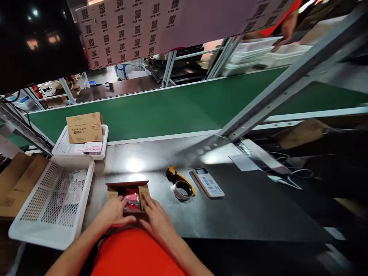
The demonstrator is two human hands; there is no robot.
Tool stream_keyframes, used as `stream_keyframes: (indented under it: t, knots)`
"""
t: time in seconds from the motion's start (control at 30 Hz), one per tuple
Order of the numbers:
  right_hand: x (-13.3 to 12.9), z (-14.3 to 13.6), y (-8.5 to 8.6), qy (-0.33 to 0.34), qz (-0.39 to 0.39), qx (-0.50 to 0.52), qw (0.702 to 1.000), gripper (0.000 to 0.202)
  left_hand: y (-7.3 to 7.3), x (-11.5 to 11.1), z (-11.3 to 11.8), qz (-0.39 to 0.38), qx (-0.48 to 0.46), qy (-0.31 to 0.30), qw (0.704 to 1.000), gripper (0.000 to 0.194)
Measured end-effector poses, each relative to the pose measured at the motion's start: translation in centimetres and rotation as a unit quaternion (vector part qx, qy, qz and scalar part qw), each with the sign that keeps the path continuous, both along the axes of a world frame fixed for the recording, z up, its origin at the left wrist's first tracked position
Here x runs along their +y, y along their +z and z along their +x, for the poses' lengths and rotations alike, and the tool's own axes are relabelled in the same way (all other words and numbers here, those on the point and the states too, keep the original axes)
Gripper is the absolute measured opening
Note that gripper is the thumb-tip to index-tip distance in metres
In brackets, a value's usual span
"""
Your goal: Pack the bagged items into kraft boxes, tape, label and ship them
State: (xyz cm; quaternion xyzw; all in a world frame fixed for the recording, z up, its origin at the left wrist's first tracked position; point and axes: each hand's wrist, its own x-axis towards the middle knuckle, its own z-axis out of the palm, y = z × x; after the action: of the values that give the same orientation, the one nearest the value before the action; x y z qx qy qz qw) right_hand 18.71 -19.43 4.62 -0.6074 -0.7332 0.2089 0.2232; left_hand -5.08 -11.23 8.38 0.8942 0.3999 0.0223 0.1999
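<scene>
A small open cardboard box (126, 184) sits near the front edge of the metal table, close to my body. Inside it lies something red in clear plastic wrap (132, 200); its kind is unclear. My left hand (116, 212) holds the box's left side, with fingertips over the rim near the red contents. On the opposite side, my right hand (157, 219) grips the box by its right flap (143, 193), fingers along the cardboard. Right of the box lies a yellow and black tape dispenser (184, 187) with a tape roll. Beyond that is a white handheld device (208, 183) with a small screen.
Two white plastic baskets (51, 239) stand at the left, the rear one holding a folded carton (84, 128). A metal post (273, 92) slants across the right. A green panel (161, 111) borders the table's back. Another person's hand (286, 30) is over white trays (244, 57).
</scene>
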Motion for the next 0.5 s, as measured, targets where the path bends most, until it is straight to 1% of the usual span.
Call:
stream_keyframes:
  t: [0.03,0.07,0.1,0.13,0.17,0.2,0.27,0.3,0.33,0.37,0.43,0.47,0.5]
  knots:
    - [0.9,0.1,0.9,0.028,-0.013,-0.022,0.999,0.056,-0.1,0.4,0.1,-0.013,0.03,-0.025,0.999,0.054]
    - [1.8,0.3,1.7,0.049,-0.025,-0.038,0.998,0.046,-0.3,0.9,0.2,-0.01,0.041,-0.037,0.998,0.056]
    - [2.8,0.3,2.3,0.063,-0.034,-0.048,0.996,0.034,-0.5,1.5,0.2,0.01,0.034,-0.042,0.999,0.056]
    - [3.6,0.3,2.7,0.07,-0.038,-0.049,0.996,0.025,-0.8,2.2,0.2,0.046,0.013,-0.042,0.998,0.056]
    - [4.3,0.2,2.8,0.069,-0.033,-0.044,0.996,0.022,-1.2,3.0,0.2,0.094,-0.014,-0.037,0.995,0.056]
    - [4.7,0.0,2.6,0.058,-0.018,-0.032,0.998,0.023,-1.7,3.6,0.2,0.147,-0.037,-0.024,0.988,0.059]
    - [5.0,-0.1,1.4,0.021,0.038,0.007,0.999,0.034,-3.2,4.2,0.1,0.233,-0.061,0.028,0.97,0.072]
    - [5.0,0.1,0.5,0.001,0.073,0.027,0.997,0.039,-4.1,4.1,-0.1,0.251,-0.063,0.058,0.964,0.077]
    - [4.9,0.6,-0.5,-0.019,0.108,0.043,0.993,0.04,-5.1,3.8,-0.3,0.252,-0.063,0.08,0.962,0.076]
    - [4.9,1.5,-1.4,-0.042,0.136,0.052,0.989,0.037,-6.2,3.1,-0.7,0.24,-0.063,0.087,0.965,0.071]
    - [5.1,4.7,-2.8,-0.122,0.148,0.043,0.98,0.032,-8.2,1.4,-1.6,0.197,-0.059,0.066,0.976,0.054]
    - [5.3,6.8,-3.3,-0.177,0.136,0.029,0.974,0.033,-9.0,0.5,-2.1,0.178,-0.052,0.06,0.981,0.05]
    - [5.7,9.0,-3.6,-0.234,0.114,0.013,0.965,0.035,-9.6,-0.2,-2.5,0.165,-0.044,0.067,0.983,0.048]
